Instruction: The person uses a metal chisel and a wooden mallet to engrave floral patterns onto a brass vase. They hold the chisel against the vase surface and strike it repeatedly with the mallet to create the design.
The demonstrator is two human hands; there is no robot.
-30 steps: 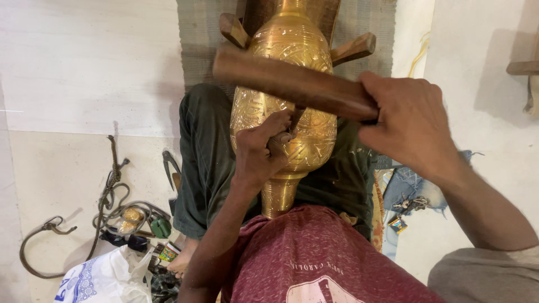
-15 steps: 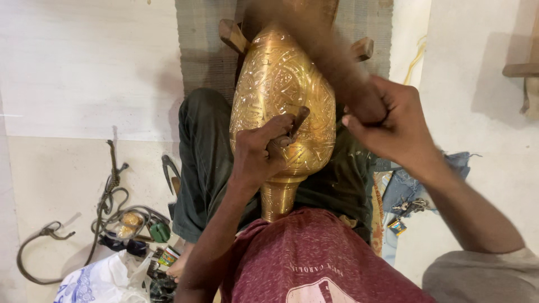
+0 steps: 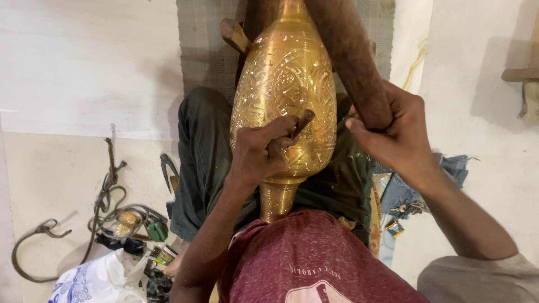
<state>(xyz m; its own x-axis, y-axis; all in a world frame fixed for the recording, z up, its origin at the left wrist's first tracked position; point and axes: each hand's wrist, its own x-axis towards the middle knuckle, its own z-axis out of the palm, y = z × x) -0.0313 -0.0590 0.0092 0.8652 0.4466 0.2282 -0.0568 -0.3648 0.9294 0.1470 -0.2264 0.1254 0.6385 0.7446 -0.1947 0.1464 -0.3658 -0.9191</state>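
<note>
Your left hand (image 3: 258,154) pinches a small chisel (image 3: 296,130) against the engraved brass vase (image 3: 283,95) lying across your lap; your right hand (image 3: 393,132) is closed round a wooden mallet (image 3: 348,56). The vase looks heavy, rigid and slick, best held at its narrow neck; tools litter the pale floor (image 3: 56,168) at left.

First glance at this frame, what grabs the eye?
The big engraved brass vase fills the centre, lying along the person's lap. The left hand presses a small metal punch against the vase's side, while the right hand grips a thick wooden mallet raised over it. Off to the lower left, hooks and wire lie on the floor beside a plastic bag.
</note>
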